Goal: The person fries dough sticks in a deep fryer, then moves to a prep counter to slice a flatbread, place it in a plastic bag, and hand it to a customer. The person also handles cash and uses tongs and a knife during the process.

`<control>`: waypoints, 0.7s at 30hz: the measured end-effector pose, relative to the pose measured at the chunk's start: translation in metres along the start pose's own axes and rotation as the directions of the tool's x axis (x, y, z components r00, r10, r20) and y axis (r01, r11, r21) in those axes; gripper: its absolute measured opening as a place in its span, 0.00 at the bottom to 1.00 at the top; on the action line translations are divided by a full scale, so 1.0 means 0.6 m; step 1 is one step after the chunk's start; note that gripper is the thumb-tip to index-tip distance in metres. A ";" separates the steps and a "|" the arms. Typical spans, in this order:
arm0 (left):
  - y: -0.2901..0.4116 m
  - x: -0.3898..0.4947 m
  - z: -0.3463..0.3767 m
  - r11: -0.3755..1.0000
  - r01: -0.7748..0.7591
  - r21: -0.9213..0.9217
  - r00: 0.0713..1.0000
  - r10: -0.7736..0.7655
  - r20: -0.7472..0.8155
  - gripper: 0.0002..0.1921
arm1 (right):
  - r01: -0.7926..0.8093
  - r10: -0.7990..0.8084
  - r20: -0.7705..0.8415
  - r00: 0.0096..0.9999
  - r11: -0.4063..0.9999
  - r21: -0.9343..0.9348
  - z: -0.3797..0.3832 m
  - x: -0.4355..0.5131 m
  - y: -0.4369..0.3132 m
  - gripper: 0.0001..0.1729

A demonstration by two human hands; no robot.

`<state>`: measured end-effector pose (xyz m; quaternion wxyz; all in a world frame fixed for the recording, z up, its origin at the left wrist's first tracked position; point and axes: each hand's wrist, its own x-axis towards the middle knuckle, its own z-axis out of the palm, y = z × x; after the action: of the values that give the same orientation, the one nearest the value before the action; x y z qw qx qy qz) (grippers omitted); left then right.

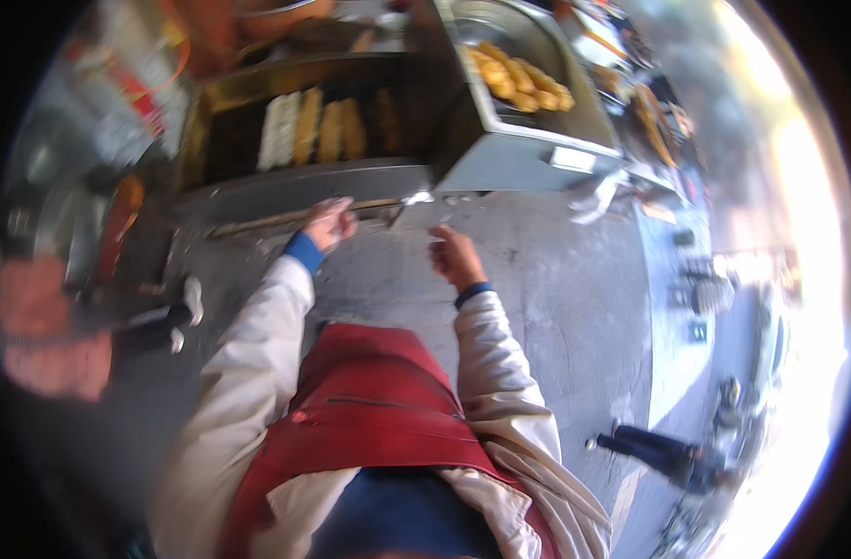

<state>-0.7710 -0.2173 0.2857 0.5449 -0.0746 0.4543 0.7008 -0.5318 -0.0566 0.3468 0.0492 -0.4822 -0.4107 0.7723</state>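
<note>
My left hand, its fingers loosely curled, is in front of the fryer's near edge. A long wooden stick passes behind it; blur hides whether the fingers touch the stick. My right hand hangs to the right with bent, parted fingers and nothing visible in them. Beyond my hands is a rectangular fryer of dark oil. A pale dough strip and several golden fried dough sticks lie side by side in it. At its right, a metal-sided stand holds a pile of fried dough sticks.
A white cloth or bag hangs at the stand's right. Grey concrete floor lies beneath my hands. One person is at the far left, blurred; another in dark clothes is at the lower right. An orange container stands behind the fryer.
</note>
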 end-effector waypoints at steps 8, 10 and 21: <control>0.009 0.028 -0.016 0.992 0.012 0.126 0.991 0.005 -0.131 0.05 | 0.089 -0.085 -0.045 0.995 0.990 0.108 0.013 -0.007 0.012 0.16; 0.011 0.029 -0.014 0.989 0.013 0.150 0.991 0.007 -0.131 0.05 | 0.103 -0.098 -0.045 0.994 0.989 0.105 0.013 -0.010 0.013 0.16; 0.008 0.047 -0.022 0.978 0.006 0.208 0.995 0.015 -0.102 0.06 | 0.106 -0.111 -0.065 0.992 0.991 -0.082 0.004 0.007 0.002 0.21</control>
<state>-0.7915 -0.2071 0.2637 0.5240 -0.0521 0.5529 0.6457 -0.5352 -0.0568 0.3435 0.0864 -0.4872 -0.4643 0.7346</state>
